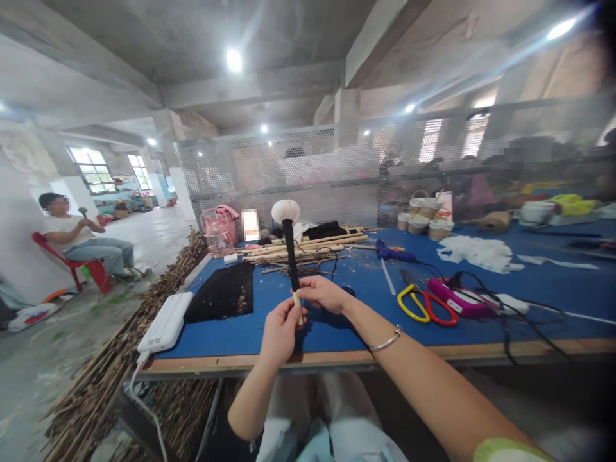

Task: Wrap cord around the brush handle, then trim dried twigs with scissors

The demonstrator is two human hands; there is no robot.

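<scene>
Upright in front of me stands a stick with a round white head (285, 211), its shaft covered by black wrapping (291, 256) down to a pale bare end. My left hand (280, 330) grips that bare lower end from below, fingers closed round it. Just above, my right hand (325, 295) pinches the shaft where the black wrapping stops. A piece of black cloth (224, 292) lies on the blue tabletop (212, 340) to the left. Scissors (427, 305) with yellow and red handles rest to the right, near a blue glue gun (394, 252).
Wooden sticks (298, 252) lie behind my hands. On the right are a purple power strip (457, 298) with black cords, white fabric (474, 253) and small cups (423, 221). A white power bank (166, 324) sits at the left edge. Beyond, a seated person (72, 231) holds a similar-looking stick.
</scene>
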